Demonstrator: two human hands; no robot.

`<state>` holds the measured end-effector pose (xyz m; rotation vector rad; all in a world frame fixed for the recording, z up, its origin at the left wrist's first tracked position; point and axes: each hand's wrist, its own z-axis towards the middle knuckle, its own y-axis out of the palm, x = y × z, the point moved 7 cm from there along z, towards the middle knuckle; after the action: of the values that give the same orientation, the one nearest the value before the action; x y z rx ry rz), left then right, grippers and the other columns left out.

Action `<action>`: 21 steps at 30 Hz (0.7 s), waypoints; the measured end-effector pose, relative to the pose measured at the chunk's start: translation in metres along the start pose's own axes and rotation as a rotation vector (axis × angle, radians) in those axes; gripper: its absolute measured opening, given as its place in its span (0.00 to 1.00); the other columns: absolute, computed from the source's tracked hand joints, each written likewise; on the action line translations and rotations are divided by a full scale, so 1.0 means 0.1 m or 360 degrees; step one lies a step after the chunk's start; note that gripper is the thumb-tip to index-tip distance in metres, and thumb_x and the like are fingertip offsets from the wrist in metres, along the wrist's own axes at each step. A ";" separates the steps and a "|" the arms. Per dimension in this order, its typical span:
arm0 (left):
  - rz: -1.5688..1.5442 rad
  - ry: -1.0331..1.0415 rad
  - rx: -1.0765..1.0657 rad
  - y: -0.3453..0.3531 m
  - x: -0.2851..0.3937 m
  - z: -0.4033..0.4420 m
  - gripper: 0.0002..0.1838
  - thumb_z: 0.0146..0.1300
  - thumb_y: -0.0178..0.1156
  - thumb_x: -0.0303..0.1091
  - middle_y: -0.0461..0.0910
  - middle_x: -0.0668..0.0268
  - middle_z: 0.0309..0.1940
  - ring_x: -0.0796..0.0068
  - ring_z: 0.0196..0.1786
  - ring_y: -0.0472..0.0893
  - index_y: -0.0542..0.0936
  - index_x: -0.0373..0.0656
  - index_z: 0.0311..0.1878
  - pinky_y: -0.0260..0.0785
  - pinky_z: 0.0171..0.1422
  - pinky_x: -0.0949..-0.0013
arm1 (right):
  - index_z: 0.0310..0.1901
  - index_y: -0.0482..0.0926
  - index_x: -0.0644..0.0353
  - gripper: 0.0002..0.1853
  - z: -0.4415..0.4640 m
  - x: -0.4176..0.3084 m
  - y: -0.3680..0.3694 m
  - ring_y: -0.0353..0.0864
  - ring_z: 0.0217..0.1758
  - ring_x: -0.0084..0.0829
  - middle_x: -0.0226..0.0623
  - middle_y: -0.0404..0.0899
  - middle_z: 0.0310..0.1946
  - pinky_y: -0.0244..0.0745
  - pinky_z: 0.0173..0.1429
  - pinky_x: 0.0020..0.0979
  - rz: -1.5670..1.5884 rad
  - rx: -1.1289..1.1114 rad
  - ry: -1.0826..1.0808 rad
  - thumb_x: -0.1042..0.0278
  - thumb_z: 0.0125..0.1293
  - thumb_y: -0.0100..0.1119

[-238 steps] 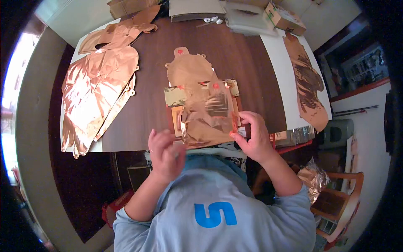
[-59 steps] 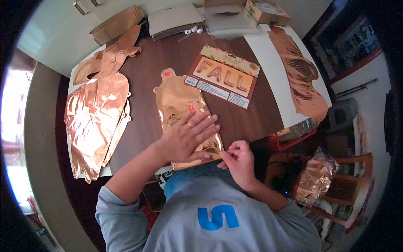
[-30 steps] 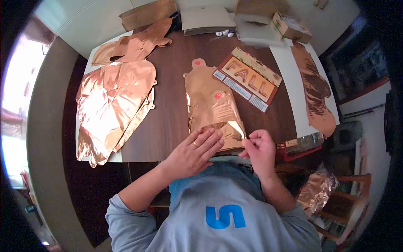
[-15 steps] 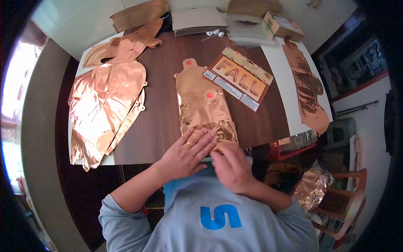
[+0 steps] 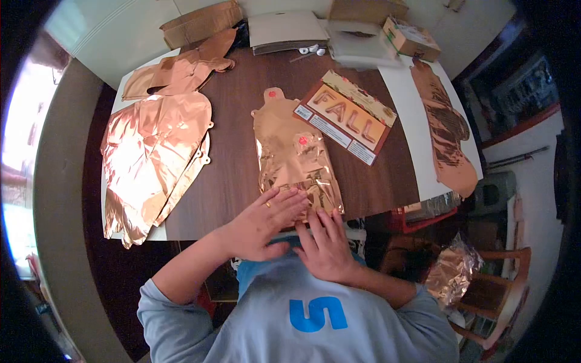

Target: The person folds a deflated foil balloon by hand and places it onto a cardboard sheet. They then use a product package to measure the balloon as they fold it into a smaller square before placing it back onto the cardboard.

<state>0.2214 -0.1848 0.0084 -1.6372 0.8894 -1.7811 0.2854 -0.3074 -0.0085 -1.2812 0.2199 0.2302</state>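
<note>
The brown counter (image 5: pixel 233 121) has white sides. Near its front edge lies a folded copper foil (image 5: pixel 285 130), a FALL card (image 5: pixel 347 118) slanting at its right. Foil sheets (image 5: pixel 151 142) spread over the left, a long foil strip (image 5: pixel 445 130) lies on the right white side, and a pale stack (image 5: pixel 287 29) sits at the back.

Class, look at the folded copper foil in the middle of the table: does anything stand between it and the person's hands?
Nothing visible does: the left hand and right hand both have fingers at the near end of the folded copper foil. The FALL card lies farther up, on its right side.
</note>
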 end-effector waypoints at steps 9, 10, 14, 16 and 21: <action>0.0361 0.0405 -0.0010 0.04 0.09 0.54 0.44 0.69 0.49 0.65 0.58 0.49 0.77 0.48 0.79 0.58 0.63 0.36 0.75 0.45 0.81 0.43 | 0.61 0.78 0.54 0.26 0.02 0.02 0.07 0.61 0.69 0.59 0.55 0.65 0.66 0.54 0.70 0.73 -0.0092 0.0009 0.0024 0.55 0.63 0.63; 0.0371 0.0397 -0.0036 0.03 0.05 0.58 0.44 0.69 0.48 0.65 0.58 0.50 0.77 0.48 0.79 0.58 0.63 0.37 0.75 0.44 0.82 0.43 | 0.62 0.78 0.53 0.25 0.00 0.01 0.07 0.62 0.69 0.59 0.55 0.65 0.66 0.54 0.70 0.72 -0.0124 0.0056 -0.0013 0.56 0.63 0.62; 0.0570 0.0372 -0.0051 -0.10 -0.26 0.76 0.43 0.70 0.45 0.66 0.58 0.52 0.78 0.49 0.80 0.57 0.62 0.42 0.76 0.42 0.82 0.44 | 0.67 0.72 0.54 0.27 0.00 -0.01 0.03 0.61 0.69 0.61 0.57 0.64 0.64 0.54 0.70 0.73 -0.0182 0.0040 -0.0112 0.59 0.66 0.55; 0.0696 0.0353 -0.0019 -0.15 -0.49 0.83 0.42 0.70 0.45 0.66 0.56 0.53 0.79 0.49 0.80 0.56 0.61 0.47 0.77 0.40 0.82 0.45 | 0.69 0.69 0.56 0.29 0.01 -0.02 0.02 0.60 0.69 0.62 0.58 0.63 0.62 0.54 0.70 0.74 -0.0195 -0.0004 -0.0132 0.61 0.66 0.52; 0.0906 0.0163 0.0136 -0.43 -0.84 0.96 0.39 0.71 0.46 0.62 0.58 0.51 0.78 0.48 0.79 0.58 0.62 0.46 0.77 0.44 0.80 0.44 | 0.70 0.67 0.54 0.31 0.01 -0.03 0.02 0.62 0.66 0.62 0.57 0.64 0.59 0.56 0.70 0.74 -0.0241 0.0030 -0.0155 0.62 0.64 0.52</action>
<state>0.3270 -0.1028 -0.0074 -1.0965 1.1676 -1.4813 0.2821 -0.3063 -0.0095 -1.2579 0.0416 0.1603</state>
